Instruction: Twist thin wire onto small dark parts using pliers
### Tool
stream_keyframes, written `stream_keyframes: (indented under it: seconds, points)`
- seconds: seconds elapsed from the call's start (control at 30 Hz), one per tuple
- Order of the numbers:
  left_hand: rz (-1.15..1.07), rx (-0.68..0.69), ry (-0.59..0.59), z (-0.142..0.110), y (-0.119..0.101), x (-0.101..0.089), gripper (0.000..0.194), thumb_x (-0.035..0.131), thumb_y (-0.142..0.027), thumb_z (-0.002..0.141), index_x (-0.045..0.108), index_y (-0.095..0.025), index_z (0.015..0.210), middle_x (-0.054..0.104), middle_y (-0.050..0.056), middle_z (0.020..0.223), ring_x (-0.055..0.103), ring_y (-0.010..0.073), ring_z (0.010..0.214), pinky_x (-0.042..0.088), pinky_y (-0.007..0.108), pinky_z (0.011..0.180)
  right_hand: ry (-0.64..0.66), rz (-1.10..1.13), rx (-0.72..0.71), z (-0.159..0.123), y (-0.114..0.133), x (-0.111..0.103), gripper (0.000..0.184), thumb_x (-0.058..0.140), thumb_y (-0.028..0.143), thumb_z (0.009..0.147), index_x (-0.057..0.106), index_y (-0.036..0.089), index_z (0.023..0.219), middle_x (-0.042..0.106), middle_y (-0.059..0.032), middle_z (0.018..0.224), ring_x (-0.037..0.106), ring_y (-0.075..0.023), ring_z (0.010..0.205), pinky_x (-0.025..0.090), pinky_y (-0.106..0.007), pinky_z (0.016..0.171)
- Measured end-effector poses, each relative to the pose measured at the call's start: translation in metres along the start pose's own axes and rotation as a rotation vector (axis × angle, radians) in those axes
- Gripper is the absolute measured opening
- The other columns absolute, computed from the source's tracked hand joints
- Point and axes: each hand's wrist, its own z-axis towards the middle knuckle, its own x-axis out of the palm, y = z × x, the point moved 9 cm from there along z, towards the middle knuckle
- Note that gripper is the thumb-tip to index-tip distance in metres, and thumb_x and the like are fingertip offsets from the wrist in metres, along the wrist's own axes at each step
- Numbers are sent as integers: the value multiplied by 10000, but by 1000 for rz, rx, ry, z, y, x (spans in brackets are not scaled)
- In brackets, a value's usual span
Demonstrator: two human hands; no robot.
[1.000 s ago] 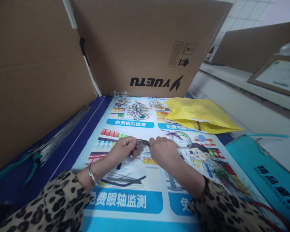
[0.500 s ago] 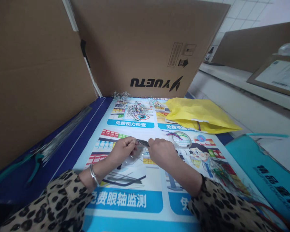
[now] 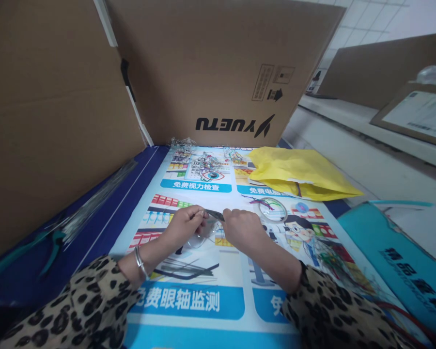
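Observation:
Between my two hands a short, dark, thin strip (image 3: 214, 214) is stretched, possibly bundled wire; its exact kind is too blurred to tell. My left hand (image 3: 189, 224) pinches its left end between thumb and fingers. The right end disappears into my closed right hand (image 3: 242, 228). Just below the hands is a clear, rounded plastic-looking thing (image 3: 200, 239), partly hidden by my left fingers. Thin dark and grey strips (image 3: 189, 269) lie on the printed sheet nearer to me. Beyond my right hand rests a clear ring (image 3: 272, 210) with coloured wires across it.
Tangled fine wires (image 3: 207, 162) lie at the back, before a cardboard box (image 3: 225, 72). A yellow bag (image 3: 298, 169) and a teal box (image 3: 396, 261) are on the right. Teal-handled pliers (image 3: 54, 249) and a bundle of thin wires (image 3: 94, 206) lie on the left.

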Motion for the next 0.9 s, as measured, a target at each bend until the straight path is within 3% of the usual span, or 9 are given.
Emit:
stream_keyframes:
  seconds: [0.3, 0.57, 0.9]
  points:
    - [18, -4, 66, 2, 1, 2, 199, 461, -308, 769, 562, -141, 728, 538, -21, 593, 488, 63, 447, 391, 177, 451, 52, 2, -1, -2, -2, -2, 267, 356, 352, 857, 558, 184, 902, 645, -88, 804, 615, -204, 717, 395, -269, 587]
    - [168, 57, 101, 4, -2, 0, 204, 455, -292, 777, 571, -144, 697, 575, -10, 608, 520, 85, 496, 414, 193, 490, 127, 46, -4, -4, -5, -1, 337, 318, 413, 860, 585, 213, 900, 665, -86, 809, 616, -220, 746, 392, -296, 613]
    - [-25, 11, 237, -1, -6, 7, 214, 496, -333, 793, 565, -132, 767, 571, -7, 601, 506, 68, 503, 391, 189, 510, 98, 64, -68, -4, -11, -3, 341, 329, 444, 852, 590, 228, 887, 664, -54, 827, 607, -209, 738, 360, -272, 580]
